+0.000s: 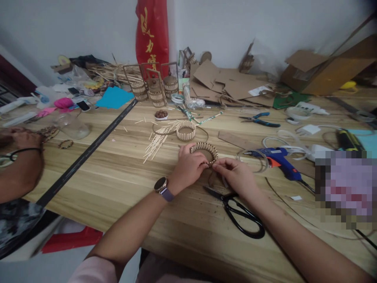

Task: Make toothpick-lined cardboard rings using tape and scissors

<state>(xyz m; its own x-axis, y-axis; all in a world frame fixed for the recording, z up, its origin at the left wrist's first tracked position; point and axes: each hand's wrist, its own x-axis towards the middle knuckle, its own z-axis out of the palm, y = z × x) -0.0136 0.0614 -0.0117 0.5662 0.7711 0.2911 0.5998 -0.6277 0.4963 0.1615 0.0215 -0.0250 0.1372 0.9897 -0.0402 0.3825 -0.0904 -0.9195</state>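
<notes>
My left hand [190,167], with a watch [161,184] on its wrist, grips a small round basket [214,149] made of short sticks around a flat base. The basket is tilted, its inside facing me. At the near rim my right hand [234,175] pinches the end of a thin brown strip [211,179] between thumb and fingertips. Black-handled scissors [244,220] lie partly open just below that hand. Behind the basket stands a second, lighter stick ring [186,131], with loose short sticks [159,139] scattered to its left.
A blue glue gun [284,161] and pliers [260,119] lie right. Finished lidded baskets [157,93] with tall handles stand behind, beside cardboard sheets [224,82]. A bowl of brown beads [161,114] sits nearer. Another person's hands [25,141] are at far left, beside a jar [73,125].
</notes>
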